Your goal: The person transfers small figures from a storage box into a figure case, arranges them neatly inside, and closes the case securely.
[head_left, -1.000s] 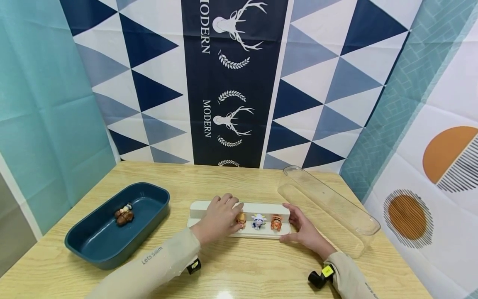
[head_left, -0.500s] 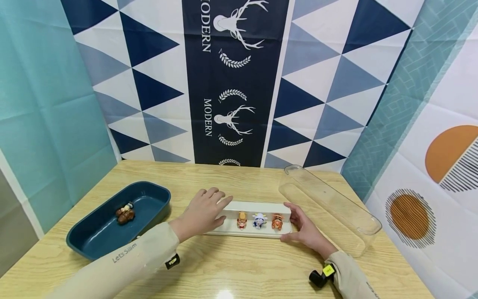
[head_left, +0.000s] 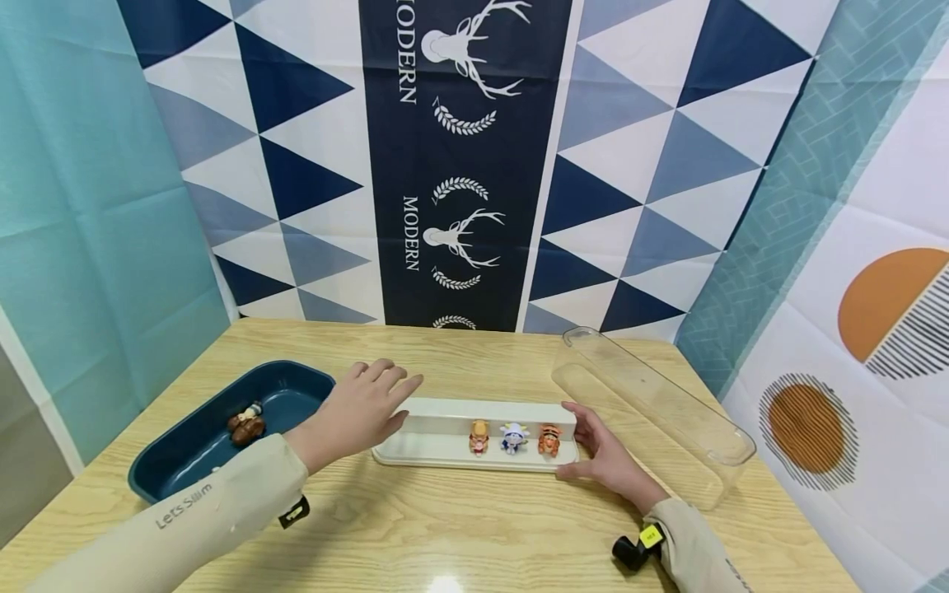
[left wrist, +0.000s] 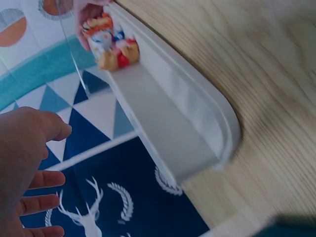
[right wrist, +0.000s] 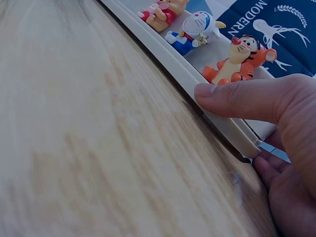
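In the head view a long white stepped display base (head_left: 437,445) lies on the table. On its right half stand three small figurines: a yellow bear figurine (head_left: 479,437), a white-and-blue cat figurine (head_left: 513,438) and an orange tiger figurine (head_left: 549,440), the last also plain in the right wrist view. My right hand (head_left: 604,451) grips the base's right end, thumb on its front edge (right wrist: 232,101). My left hand (head_left: 356,416) hovers with spread fingers between the base's left end and a blue tray (head_left: 166,453), holding nothing.
In the blue tray lies a brown figurine (head_left: 246,424); a small pale thing beside my left sleeve is mostly hidden. A clear plastic cover (head_left: 652,395) lies at the right of the table (head_left: 460,527). Patterned cloth hangs behind.
My left hand has let go of the yellow bear figurine, which stays on the base, and has moved left toward the blue tray. The right hand has kept its place.
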`<state>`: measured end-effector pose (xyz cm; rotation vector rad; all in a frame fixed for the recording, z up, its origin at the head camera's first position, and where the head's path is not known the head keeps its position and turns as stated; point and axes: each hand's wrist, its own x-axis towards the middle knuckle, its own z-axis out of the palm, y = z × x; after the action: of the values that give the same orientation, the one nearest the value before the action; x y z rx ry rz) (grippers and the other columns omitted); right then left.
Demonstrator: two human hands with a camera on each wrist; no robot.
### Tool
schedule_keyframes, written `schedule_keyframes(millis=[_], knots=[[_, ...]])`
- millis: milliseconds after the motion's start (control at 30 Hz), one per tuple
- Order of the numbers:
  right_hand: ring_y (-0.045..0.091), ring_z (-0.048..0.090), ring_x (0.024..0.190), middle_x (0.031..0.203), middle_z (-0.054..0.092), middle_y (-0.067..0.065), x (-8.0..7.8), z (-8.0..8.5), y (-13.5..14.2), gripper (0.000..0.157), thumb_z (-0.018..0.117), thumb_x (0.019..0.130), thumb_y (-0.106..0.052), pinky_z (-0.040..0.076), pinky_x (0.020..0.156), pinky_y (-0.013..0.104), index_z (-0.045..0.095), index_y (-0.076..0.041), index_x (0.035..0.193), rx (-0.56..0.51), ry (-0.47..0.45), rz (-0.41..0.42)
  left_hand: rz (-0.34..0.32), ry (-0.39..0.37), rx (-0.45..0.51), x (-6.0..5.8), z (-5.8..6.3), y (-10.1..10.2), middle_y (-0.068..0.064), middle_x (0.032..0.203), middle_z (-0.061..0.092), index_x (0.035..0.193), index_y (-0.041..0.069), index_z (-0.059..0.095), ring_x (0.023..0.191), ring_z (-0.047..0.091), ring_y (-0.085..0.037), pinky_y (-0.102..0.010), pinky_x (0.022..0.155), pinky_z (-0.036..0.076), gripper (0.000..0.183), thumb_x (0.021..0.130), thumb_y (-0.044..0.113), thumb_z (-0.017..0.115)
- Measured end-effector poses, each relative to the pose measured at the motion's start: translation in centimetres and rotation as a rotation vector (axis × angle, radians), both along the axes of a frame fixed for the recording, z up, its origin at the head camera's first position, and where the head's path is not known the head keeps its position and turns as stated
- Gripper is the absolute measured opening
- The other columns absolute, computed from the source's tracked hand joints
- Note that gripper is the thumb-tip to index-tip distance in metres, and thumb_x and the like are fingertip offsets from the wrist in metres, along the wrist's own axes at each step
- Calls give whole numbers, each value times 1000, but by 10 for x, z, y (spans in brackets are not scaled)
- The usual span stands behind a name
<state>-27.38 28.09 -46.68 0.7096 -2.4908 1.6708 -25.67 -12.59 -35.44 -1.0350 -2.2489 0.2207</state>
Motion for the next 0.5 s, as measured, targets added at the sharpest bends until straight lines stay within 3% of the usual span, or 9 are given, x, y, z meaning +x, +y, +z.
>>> schedule_keyframes(millis=[233, 400, 500], knots=[[20, 54, 118, 136, 49, 27, 1, 1, -1, 100, 88, 69, 3, 40, 98, 17, 31, 2, 151, 3, 2, -8, 66, 13, -61, -4, 6, -29, -10, 113, 65, 131, 9, 60, 108, 58, -31, -45, 77, 50, 56, 84, 32, 80], [21, 52, 121, 137, 48, 28, 3, 3, -3, 100, 88, 69, 3, 39, 99, 16, 31, 2, 151, 1, 1, 0, 118, -18, -130, -6, 9, -52, -12, 117, 63, 135, 10, 57, 111, 57, -32, -46, 80, 51, 60, 84, 33, 80], [25, 51, 123, 138, 48, 27, 4, 5, -2, 100, 89, 69, 2, 38, 99, 15, 31, 1, 151, 14, -6, -18, 143, -45, -124, -8, 11, -67, -14, 119, 62, 138, 8, 56, 112, 56, -34, -48, 81, 51, 63, 84, 31, 80]])
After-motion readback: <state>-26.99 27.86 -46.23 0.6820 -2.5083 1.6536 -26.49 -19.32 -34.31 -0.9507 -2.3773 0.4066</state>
